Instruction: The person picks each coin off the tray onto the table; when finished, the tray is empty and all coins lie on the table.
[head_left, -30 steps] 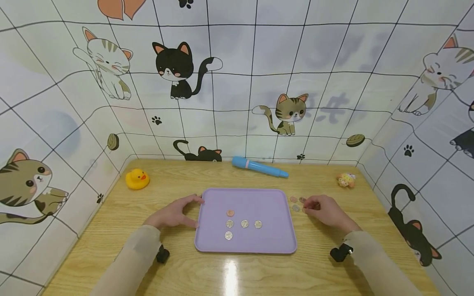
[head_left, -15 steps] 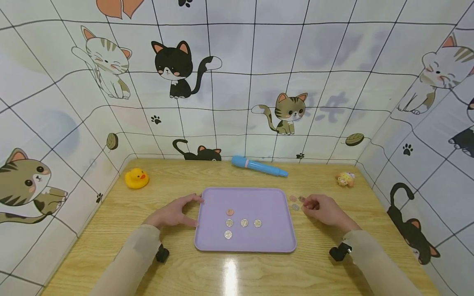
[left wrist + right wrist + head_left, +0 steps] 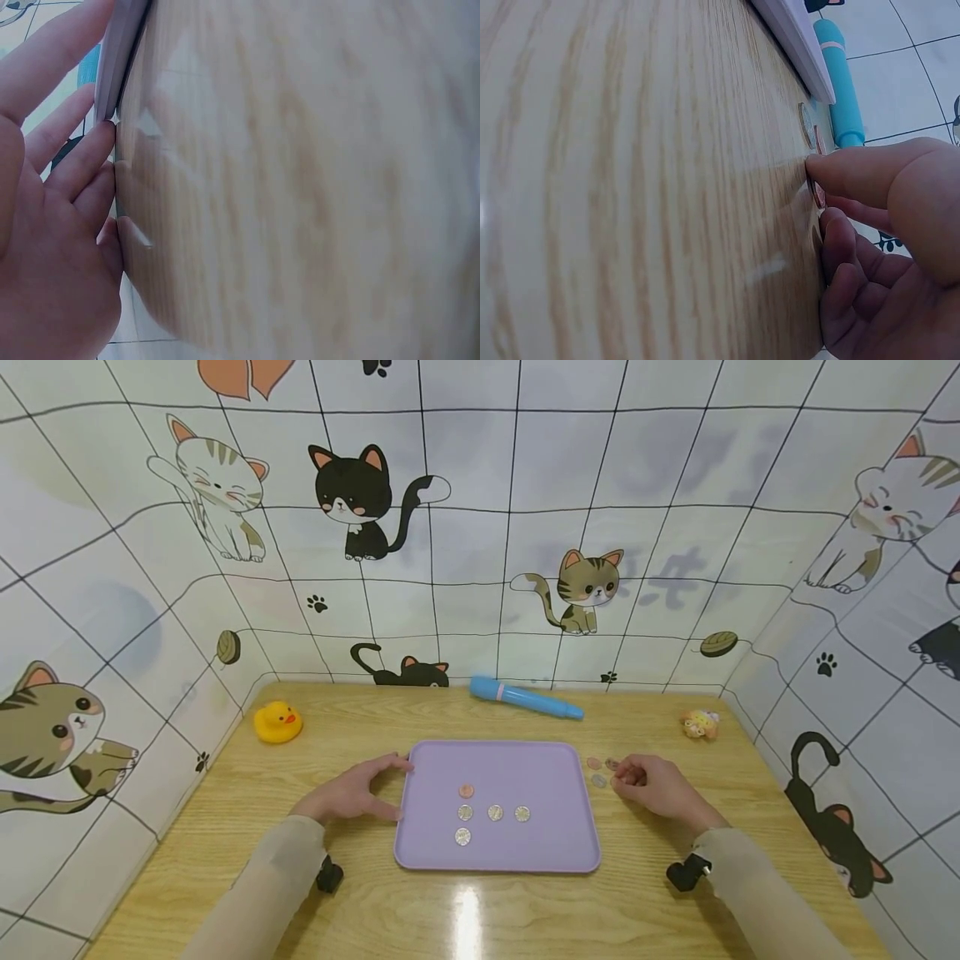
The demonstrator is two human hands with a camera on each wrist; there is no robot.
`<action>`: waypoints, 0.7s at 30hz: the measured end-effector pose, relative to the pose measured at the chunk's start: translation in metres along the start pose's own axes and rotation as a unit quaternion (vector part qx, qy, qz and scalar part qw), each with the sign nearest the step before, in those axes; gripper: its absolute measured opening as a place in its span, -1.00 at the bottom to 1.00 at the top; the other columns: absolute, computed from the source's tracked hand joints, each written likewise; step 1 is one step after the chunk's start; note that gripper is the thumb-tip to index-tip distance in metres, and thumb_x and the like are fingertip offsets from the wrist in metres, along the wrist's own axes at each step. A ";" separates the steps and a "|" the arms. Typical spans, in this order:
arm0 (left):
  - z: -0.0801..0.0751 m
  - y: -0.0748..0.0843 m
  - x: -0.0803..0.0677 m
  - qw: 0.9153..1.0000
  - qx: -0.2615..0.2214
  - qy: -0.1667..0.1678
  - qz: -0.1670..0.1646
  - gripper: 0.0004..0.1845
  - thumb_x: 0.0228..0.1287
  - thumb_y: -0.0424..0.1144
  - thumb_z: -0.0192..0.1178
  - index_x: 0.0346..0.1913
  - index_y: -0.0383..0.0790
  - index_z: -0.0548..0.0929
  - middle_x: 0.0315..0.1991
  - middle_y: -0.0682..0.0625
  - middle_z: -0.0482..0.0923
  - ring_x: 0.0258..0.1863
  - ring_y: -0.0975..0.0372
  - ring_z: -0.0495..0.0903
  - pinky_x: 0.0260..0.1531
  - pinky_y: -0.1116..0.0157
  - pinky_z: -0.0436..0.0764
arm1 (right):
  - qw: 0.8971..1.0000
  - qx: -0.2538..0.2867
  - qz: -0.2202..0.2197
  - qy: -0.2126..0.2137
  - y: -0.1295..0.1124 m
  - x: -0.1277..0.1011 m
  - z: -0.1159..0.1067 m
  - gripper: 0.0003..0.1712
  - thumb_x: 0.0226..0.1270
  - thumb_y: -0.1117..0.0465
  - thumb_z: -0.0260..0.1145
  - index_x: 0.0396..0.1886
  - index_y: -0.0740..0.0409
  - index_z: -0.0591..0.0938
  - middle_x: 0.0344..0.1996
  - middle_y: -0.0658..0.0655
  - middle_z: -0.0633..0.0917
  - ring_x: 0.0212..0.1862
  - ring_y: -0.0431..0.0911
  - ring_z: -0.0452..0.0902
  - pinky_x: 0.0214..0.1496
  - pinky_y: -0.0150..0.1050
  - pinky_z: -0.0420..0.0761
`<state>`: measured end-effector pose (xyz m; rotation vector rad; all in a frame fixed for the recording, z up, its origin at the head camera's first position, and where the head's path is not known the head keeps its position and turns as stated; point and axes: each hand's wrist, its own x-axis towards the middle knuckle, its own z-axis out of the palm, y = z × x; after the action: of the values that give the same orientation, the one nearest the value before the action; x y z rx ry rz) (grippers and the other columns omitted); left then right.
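A small copper coin is pinched on edge between thumb and fingertip of the right hand, on the wooden table just right of the purple tray, among a few loose coins. Thin, stiff, light and slick, it is judged best taken by its rim. The left hand is laid open against the tray's left edge, fingers relaxed; five coins are seen on the tray.
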<state>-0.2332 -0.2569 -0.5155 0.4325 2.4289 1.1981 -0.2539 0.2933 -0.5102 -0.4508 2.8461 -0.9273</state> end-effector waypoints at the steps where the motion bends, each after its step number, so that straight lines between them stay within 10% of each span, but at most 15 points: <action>1: 0.000 -0.001 0.000 1.000 0.002 0.001 0.002 -0.23 0.08 -0.06 0.64 0.37 0.12 0.54 0.67 -0.16 0.11 0.66 -0.20 -0.03 0.57 -0.34 -0.10 | 1.000 0.000 0.001 0.000 0.000 0.000 0.000 -0.82 0.43 0.13 0.45 -0.15 0.13 0.70 -0.37 -0.01 0.64 -0.33 -0.13 0.49 -0.32 -0.30 0.50; 21: 0.002 -0.002 0.001 1.000 0.009 0.006 0.007 -0.21 0.02 -0.03 0.66 0.36 0.19 0.55 0.66 -0.10 0.16 0.66 -0.14 0.01 0.59 -0.31 -0.06 | 1.000 0.018 -0.011 0.001 -0.011 0.003 -0.006 -0.71 0.48 0.16 0.41 0.07 0.20 0.69 -0.22 0.03 0.71 -0.23 -0.11 0.52 -0.27 -0.32 0.55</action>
<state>-0.2337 -0.2563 -0.5180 0.4507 2.4531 1.1885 -0.2557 0.2873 -0.4990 -0.4783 2.8278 -0.9807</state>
